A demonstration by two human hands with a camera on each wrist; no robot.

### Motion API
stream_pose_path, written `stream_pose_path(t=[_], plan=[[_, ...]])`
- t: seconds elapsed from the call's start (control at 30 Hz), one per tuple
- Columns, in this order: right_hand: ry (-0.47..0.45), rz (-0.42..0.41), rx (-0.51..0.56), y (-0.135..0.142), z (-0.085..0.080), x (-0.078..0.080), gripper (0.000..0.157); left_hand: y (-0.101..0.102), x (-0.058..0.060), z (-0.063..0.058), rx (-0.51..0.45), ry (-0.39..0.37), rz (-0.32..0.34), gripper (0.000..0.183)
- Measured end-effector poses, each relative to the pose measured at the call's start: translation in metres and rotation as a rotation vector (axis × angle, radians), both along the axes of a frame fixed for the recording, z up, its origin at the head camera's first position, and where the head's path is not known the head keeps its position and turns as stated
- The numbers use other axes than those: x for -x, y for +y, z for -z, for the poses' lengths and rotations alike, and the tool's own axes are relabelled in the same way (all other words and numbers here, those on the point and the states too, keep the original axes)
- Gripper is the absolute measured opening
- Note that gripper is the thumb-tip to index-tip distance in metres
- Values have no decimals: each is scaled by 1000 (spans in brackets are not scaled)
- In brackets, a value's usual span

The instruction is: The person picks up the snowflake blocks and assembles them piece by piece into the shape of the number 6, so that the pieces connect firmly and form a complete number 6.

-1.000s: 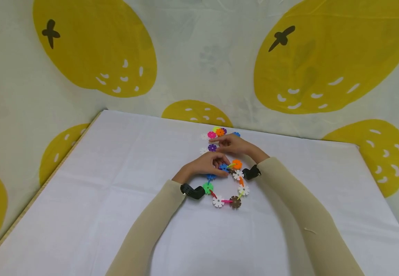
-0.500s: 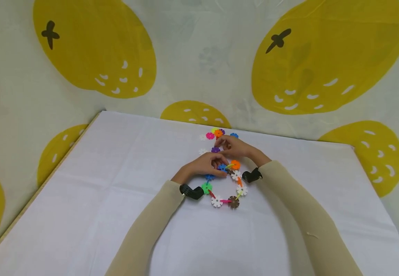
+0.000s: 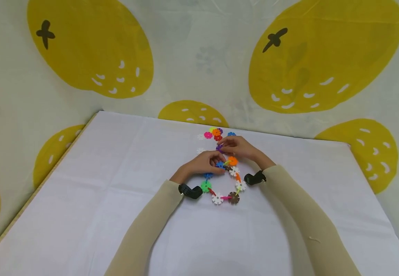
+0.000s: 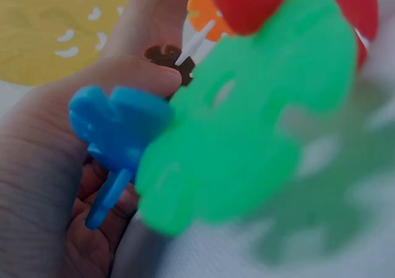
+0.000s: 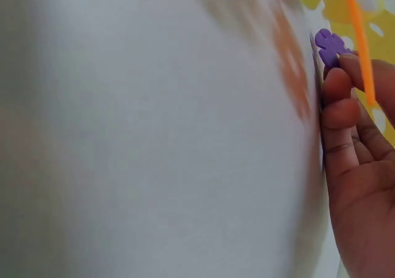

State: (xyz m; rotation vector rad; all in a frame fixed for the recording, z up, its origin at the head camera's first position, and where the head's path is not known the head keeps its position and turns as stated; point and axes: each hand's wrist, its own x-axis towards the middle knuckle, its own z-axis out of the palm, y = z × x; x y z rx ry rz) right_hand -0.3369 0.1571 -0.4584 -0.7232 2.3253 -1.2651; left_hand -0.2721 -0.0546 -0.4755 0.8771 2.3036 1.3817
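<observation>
A ring-shaped chain of linked plastic snowflake discs lies in front of my hands, with a green disc (image 3: pixel 206 186), white ones and a brown disc (image 3: pixel 233 197) around its near side. My left hand (image 3: pixel 202 162) holds the chain at its far side, by a blue disc (image 3: pixel 220 165). In the left wrist view the green disc (image 4: pixel 247 142) looms large and hides part of the fingers. Just beyond, my right hand (image 3: pixel 241 148) pinches a purple snowflake disc (image 5: pixel 331 45) between thumb and fingers. An orange disc (image 3: pixel 232 161) of the chain sits below that hand.
Loose snowflake discs lie near the table's back edge: a pink one (image 3: pixel 207 135), an orange one (image 3: pixel 216 132), a red one (image 3: pixel 218 138), a blue one (image 3: pixel 231 134) and pale ones. A white cloth (image 3: pixel 133 161) covers the table. Behind hangs a patterned curtain (image 3: pixel 199 50).
My right hand has come down onto the purple disc, pinched it and drawn it slightly right, away from the white disc beside it. The left hand keeps its hold on the chain.
</observation>
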Motion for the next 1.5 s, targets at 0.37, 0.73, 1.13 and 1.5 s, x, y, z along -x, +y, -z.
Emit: stream_pose_path(t=[0.37,0.73,1.13,1.5], plan=[[-72,177,52,16,0,-12,32,0,0,-1,-14,-24,-72,35],[-167,259,214,30,2,-20,30,-3,4,0,-42,-37,-127,40],[-192,304,210,49,5,-32,22,0,4,1,-51,-37,-132,40],[-141,284,188,58,8,-38,21,4,5,2,-48,-42,-112,40]])
